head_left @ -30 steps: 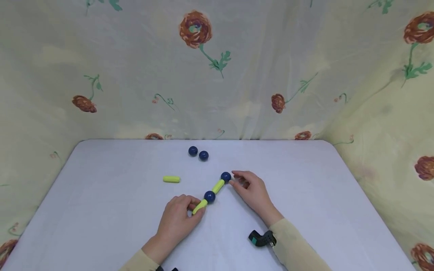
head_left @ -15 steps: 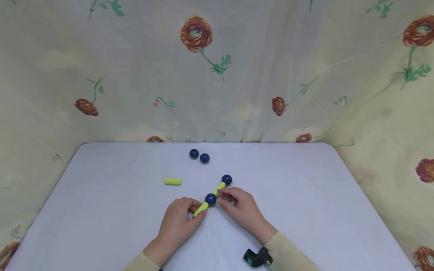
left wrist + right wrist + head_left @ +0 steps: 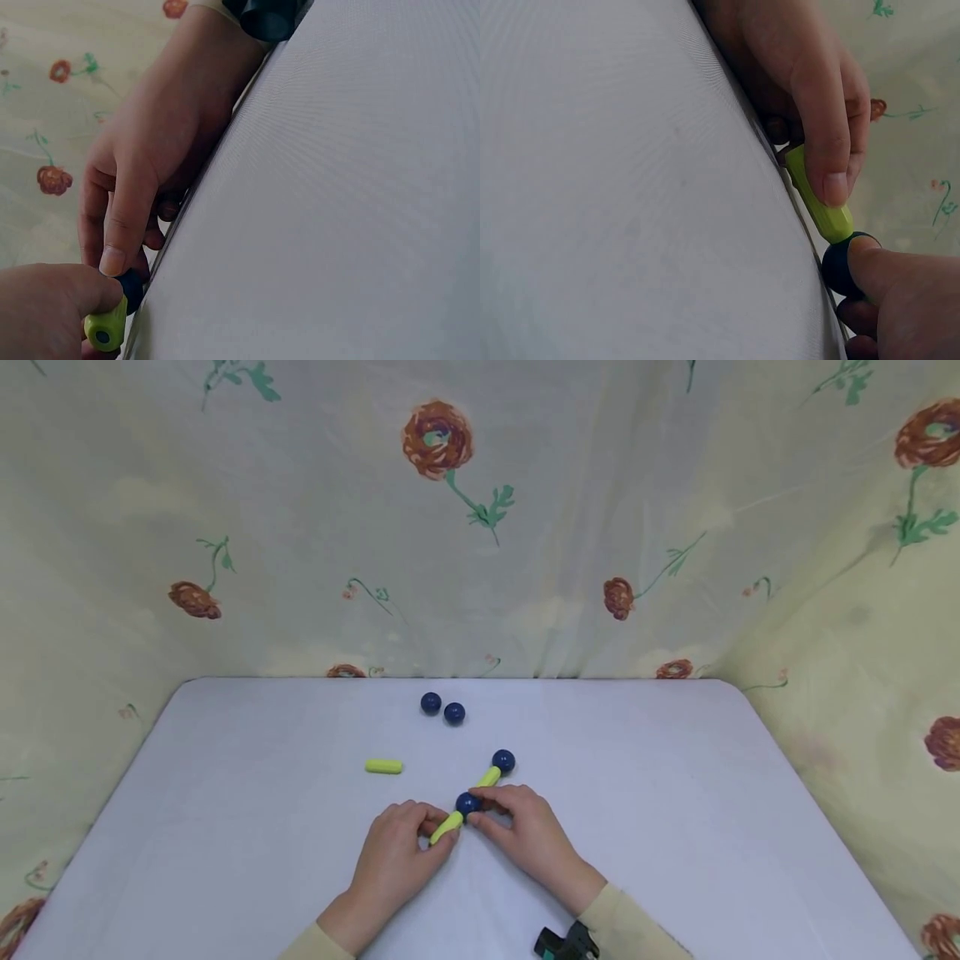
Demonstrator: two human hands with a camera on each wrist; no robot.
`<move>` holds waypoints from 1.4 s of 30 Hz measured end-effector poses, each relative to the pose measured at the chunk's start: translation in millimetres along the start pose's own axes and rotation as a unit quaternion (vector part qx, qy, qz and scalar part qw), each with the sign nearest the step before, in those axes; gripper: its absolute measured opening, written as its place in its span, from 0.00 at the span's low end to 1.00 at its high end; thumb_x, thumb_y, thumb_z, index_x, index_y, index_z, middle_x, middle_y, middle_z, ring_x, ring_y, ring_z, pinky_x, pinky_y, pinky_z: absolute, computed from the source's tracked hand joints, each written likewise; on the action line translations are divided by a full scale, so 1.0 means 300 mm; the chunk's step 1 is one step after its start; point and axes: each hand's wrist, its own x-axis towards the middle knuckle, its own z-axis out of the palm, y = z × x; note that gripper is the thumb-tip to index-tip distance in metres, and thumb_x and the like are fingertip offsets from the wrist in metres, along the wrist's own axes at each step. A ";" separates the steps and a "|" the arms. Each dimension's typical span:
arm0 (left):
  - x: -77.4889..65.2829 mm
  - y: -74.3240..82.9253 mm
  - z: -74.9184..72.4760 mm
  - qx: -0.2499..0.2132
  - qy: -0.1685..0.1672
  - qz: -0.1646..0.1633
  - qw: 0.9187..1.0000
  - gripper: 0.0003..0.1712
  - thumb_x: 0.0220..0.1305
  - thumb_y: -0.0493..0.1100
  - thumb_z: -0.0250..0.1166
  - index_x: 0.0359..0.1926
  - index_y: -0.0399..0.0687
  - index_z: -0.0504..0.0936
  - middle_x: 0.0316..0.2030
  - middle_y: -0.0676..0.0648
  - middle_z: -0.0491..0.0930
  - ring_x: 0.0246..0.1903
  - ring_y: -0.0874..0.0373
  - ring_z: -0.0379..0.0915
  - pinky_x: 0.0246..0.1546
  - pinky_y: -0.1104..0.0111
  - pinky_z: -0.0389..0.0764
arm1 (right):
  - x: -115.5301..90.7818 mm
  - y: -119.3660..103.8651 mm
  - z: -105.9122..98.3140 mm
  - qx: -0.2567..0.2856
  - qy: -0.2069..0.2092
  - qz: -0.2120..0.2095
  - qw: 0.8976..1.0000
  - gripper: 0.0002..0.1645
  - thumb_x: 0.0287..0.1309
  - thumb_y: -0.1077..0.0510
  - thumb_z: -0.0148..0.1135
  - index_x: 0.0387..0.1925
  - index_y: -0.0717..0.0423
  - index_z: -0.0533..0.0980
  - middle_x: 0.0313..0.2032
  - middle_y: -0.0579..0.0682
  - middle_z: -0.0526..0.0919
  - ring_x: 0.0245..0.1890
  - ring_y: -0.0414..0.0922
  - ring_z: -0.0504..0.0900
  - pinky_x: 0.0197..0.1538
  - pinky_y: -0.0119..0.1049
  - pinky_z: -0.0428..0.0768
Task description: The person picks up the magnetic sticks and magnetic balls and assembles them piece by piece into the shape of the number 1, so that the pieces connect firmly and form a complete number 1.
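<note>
On the white table, two yellow-green rods and two dark blue balls form a slanting chain. My left hand (image 3: 397, 847) pinches the near rod (image 3: 448, 827) between thumb and fingers. That rod's far end meets the middle ball (image 3: 467, 803), which my right hand (image 3: 528, 835) holds by thumb and fingertips. Beyond it the second rod (image 3: 490, 776) runs to the far ball (image 3: 503, 761), which no hand touches. A small dark disc marks the free end of the near rod (image 3: 103, 334) in the left wrist view. My right fingers partly cover the middle ball (image 3: 838, 267).
A loose yellow-green rod (image 3: 383, 766) lies left of the chain. Two more blue balls (image 3: 431, 702) sit side by side towards the back edge. Flowered cloth (image 3: 480, 527) hangs behind the table and on both sides. A black wrist device (image 3: 567, 942) is at my right sleeve.
My right hand has moved from beside the far ball, nearer to me and leftwards, and now holds the middle ball. The left hand keeps its pinch on the near rod.
</note>
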 end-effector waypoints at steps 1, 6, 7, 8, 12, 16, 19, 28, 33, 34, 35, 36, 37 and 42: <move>0.000 0.000 0.001 0.000 0.000 0.000 1.000 0.13 0.57 0.55 0.72 0.39 0.57 0.86 0.24 0.66 0.72 0.26 0.65 0.63 0.32 0.68 0.66 | 0.000 0.000 0.001 -0.001 0.001 0.002 1.000 0.19 0.59 0.48 0.70 0.52 0.43 0.82 0.39 0.34 0.84 0.37 0.34 0.76 0.41 0.34 0.76; -0.002 0.004 0.001 -0.003 -0.001 -0.004 1.000 0.13 0.57 0.55 0.72 0.40 0.56 0.86 0.25 0.65 0.73 0.26 0.65 0.63 0.32 0.68 0.66 | 0.000 0.001 0.002 -0.004 0.000 0.008 1.000 0.19 0.59 0.47 0.70 0.52 0.42 0.82 0.39 0.34 0.84 0.38 0.33 0.77 0.41 0.34 0.76; -0.002 0.004 0.002 -0.003 -0.002 -0.005 1.000 0.13 0.57 0.55 0.72 0.40 0.56 0.86 0.25 0.65 0.74 0.26 0.65 0.63 0.32 0.68 0.66 | 0.000 0.001 0.002 -0.006 0.001 0.010 1.000 0.19 0.59 0.47 0.70 0.52 0.42 0.82 0.39 0.34 0.84 0.37 0.33 0.77 0.41 0.34 0.76; -0.003 0.005 0.002 -0.006 -0.002 -0.006 1.000 0.14 0.57 0.55 0.72 0.40 0.55 0.86 0.25 0.65 0.74 0.26 0.65 0.63 0.32 0.68 0.66 | -0.002 0.001 0.002 -0.006 0.000 0.011 1.000 0.19 0.59 0.47 0.70 0.52 0.42 0.82 0.39 0.34 0.84 0.37 0.34 0.77 0.41 0.34 0.76; -0.002 0.005 0.002 -0.008 -0.005 -0.007 1.000 0.14 0.57 0.56 0.72 0.40 0.56 0.87 0.25 0.65 0.74 0.26 0.65 0.64 0.32 0.68 0.66 | -0.004 -0.002 0.000 -0.006 -0.001 0.018 1.000 0.18 0.59 0.47 0.70 0.51 0.42 0.83 0.39 0.35 0.85 0.37 0.34 0.77 0.41 0.34 0.76; -0.003 0.005 0.001 -0.007 -0.001 -0.003 1.000 0.13 0.57 0.56 0.72 0.39 0.56 0.87 0.24 0.65 0.74 0.26 0.65 0.63 0.32 0.68 0.66 | -0.004 -0.004 -0.001 -0.005 -0.002 0.019 1.000 0.18 0.59 0.47 0.70 0.51 0.42 0.83 0.40 0.34 0.85 0.37 0.33 0.77 0.41 0.33 0.76; -0.004 0.003 0.002 -0.008 0.009 0.004 1.000 0.13 0.57 0.55 0.73 0.38 0.56 0.87 0.24 0.66 0.73 0.26 0.65 0.63 0.32 0.68 0.66 | -0.003 -0.003 -0.001 -0.008 0.000 0.015 1.000 0.18 0.59 0.47 0.70 0.52 0.41 0.83 0.40 0.34 0.85 0.36 0.33 0.77 0.39 0.33 0.75; -0.001 0.005 0.001 -0.010 0.017 0.006 1.000 0.11 0.56 0.54 0.74 0.37 0.55 0.86 0.24 0.65 0.74 0.25 0.65 0.63 0.32 0.67 0.65 | 0.002 -0.001 -0.003 -0.009 0.003 0.007 1.000 0.18 0.59 0.47 0.70 0.52 0.42 0.83 0.40 0.35 0.85 0.36 0.33 0.77 0.39 0.33 0.75; 0.005 0.009 -0.006 -0.017 0.016 0.008 1.000 0.12 0.56 0.54 0.73 0.37 0.55 0.86 0.24 0.64 0.73 0.26 0.65 0.63 0.32 0.68 0.66 | 0.007 0.004 -0.007 -0.009 0.008 0.001 1.000 0.19 0.58 0.47 0.71 0.51 0.42 0.83 0.41 0.35 0.85 0.37 0.33 0.77 0.40 0.33 0.77; 0.005 0.009 -0.007 -0.019 0.016 0.011 1.000 0.12 0.56 0.54 0.73 0.38 0.55 0.86 0.24 0.64 0.73 0.26 0.65 0.63 0.32 0.68 0.66 | 0.008 0.005 -0.008 -0.009 0.010 0.001 1.000 0.19 0.58 0.47 0.72 0.51 0.42 0.83 0.41 0.35 0.85 0.37 0.33 0.77 0.40 0.33 0.77; 0.006 0.008 -0.007 -0.022 0.018 0.014 1.000 0.13 0.56 0.54 0.74 0.37 0.55 0.86 0.24 0.64 0.73 0.26 0.65 0.64 0.32 0.68 0.67 | 0.008 0.007 -0.008 -0.008 0.011 0.002 1.000 0.19 0.57 0.47 0.72 0.51 0.42 0.83 0.41 0.36 0.85 0.37 0.32 0.77 0.40 0.34 0.77; 0.007 0.008 -0.008 -0.025 0.017 0.017 0.999 0.13 0.56 0.55 0.74 0.38 0.55 0.86 0.25 0.64 0.73 0.27 0.65 0.64 0.32 0.67 0.67 | 0.008 0.008 -0.007 -0.008 0.013 0.003 1.000 0.20 0.57 0.47 0.72 0.51 0.42 0.83 0.41 0.36 0.85 0.37 0.32 0.77 0.40 0.34 0.77; 0.008 0.006 -0.008 -0.027 0.014 0.018 0.999 0.14 0.56 0.56 0.74 0.38 0.54 0.86 0.25 0.63 0.74 0.28 0.66 0.65 0.33 0.67 0.68 | 0.008 0.009 -0.006 -0.006 0.013 0.005 1.000 0.20 0.57 0.47 0.72 0.51 0.42 0.83 0.41 0.35 0.85 0.37 0.32 0.77 0.40 0.34 0.77; 0.020 -0.003 -0.043 -0.049 -0.023 -0.018 0.998 0.22 0.57 0.61 0.71 0.44 0.53 0.85 0.30 0.61 0.75 0.31 0.64 0.68 0.35 0.66 0.71 | 0.006 0.006 0.005 0.005 0.005 0.015 1.000 0.19 0.57 0.46 0.72 0.51 0.42 0.83 0.39 0.33 0.85 0.38 0.32 0.77 0.42 0.34 0.76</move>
